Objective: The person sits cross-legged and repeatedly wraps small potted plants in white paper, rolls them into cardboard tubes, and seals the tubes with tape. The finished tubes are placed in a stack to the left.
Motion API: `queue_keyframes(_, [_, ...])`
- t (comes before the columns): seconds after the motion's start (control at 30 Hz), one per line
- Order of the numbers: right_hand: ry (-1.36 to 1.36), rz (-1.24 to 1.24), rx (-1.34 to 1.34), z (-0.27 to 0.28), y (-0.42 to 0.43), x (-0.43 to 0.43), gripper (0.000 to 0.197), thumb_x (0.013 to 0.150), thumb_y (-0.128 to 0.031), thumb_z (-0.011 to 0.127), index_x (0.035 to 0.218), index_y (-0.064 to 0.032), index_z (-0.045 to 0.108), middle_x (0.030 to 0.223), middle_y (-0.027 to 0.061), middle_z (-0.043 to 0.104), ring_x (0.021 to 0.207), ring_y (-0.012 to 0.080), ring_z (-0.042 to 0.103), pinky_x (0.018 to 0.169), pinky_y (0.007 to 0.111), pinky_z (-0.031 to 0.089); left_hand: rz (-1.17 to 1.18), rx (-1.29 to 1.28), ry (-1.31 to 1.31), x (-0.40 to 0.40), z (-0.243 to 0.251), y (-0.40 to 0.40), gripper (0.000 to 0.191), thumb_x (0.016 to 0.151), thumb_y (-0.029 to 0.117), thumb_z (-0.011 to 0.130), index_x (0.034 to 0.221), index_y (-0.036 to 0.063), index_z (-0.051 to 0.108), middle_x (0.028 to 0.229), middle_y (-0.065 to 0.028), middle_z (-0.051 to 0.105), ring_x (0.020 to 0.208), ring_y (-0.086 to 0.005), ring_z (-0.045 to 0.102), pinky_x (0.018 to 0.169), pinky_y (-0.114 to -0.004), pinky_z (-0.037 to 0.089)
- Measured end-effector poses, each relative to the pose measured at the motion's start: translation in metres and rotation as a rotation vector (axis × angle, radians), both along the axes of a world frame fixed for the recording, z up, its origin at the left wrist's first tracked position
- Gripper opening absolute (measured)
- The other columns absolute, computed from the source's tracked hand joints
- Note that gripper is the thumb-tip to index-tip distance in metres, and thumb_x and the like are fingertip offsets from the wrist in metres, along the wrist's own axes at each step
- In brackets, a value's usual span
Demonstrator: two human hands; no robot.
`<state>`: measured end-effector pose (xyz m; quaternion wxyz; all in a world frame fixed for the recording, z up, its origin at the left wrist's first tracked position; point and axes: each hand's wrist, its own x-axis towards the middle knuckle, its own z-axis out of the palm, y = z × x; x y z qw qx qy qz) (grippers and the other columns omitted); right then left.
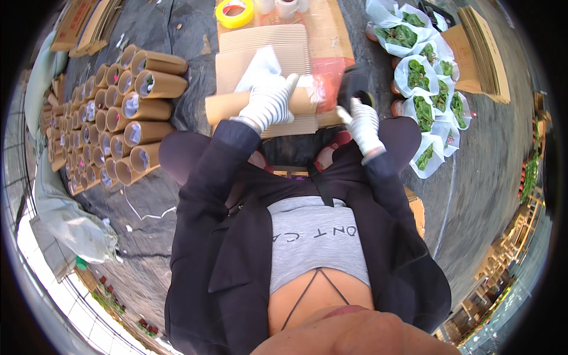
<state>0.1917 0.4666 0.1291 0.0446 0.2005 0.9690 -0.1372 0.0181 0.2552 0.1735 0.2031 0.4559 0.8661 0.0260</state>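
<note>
My left hand (270, 101), in a striped white glove, presses over a brown cardboard tube (226, 106) lying sideways across stacked corrugated sheets (262, 39). White wrapping (262, 66) sticks out beyond that hand. Clear tape (316, 88) shows at the tube's right end, beside a reddish, shiny area (327, 77); what it belongs to is unclear. My right hand (361, 122), gloved alike, has its thumb apart and its fingers at the lower edge of a blurred black object (353, 84), perhaps a tape dispenser. Whether it grips this is unclear.
A yellow tape roll (234, 12) lies on the cardboard (330, 35) ahead. Many upright brown tubes (157, 84) stand left. Potted leafy plants in white sleeves (417, 75) stand right. Flattened cardboard stacks (481, 53) lie farther out on both sides of the dark ground sheet (470, 177).
</note>
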Motion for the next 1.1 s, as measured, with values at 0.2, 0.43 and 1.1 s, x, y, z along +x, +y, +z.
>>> queue_keyframes(0.2, [0.580, 0.154, -0.199, 0.006, -0.002, -0.036, 0.077, 0.066, -0.039, 0.089, 0.127, 0.0011, 0.065, 0.133, 0.0234, 0.064, 0.122, 0.0414, 0.062, 0.105, 0.048, 0.049, 0.005, -0.063, -0.107, 0.004, 0.013, -0.008, 0.093, 0.056, 0.044, 0.094, 0.134, 0.0056, 0.060, 0.105, -0.0185, 0.075, 0.104, -0.0383, 0.071, 0.100, -0.043, 0.049])
queue_keyframes(0.43, [-0.077, 0.537, 0.012, 0.038, -0.055, -0.084, 0.092, 0.052, -0.029, 0.095, 0.131, -0.0064, 0.054, 0.115, 0.0121, 0.067, 0.111, 0.0304, 0.065, 0.100, 0.042, 0.047, -0.069, 0.131, 0.116, -0.025, 0.010, -0.028, 0.106, 0.056, 0.070, 0.086, 0.133, 0.0021, 0.062, 0.120, -0.0248, 0.069, 0.134, -0.0437, 0.050, 0.113, -0.048, 0.039])
queue_keyframes(1.1, [-0.155, 0.193, -1.025, -0.010, -0.001, -0.183, 0.080, 0.085, -0.036, 0.081, 0.143, 0.0096, 0.050, 0.131, 0.0252, 0.067, 0.119, 0.0351, 0.066, 0.102, 0.036, 0.052, 0.116, 0.257, -0.072, -0.024, -0.013, -0.007, 0.078, 0.070, 0.040, 0.089, 0.133, 0.0025, 0.062, 0.123, -0.0200, 0.070, 0.118, -0.0394, 0.064, 0.105, -0.046, 0.048])
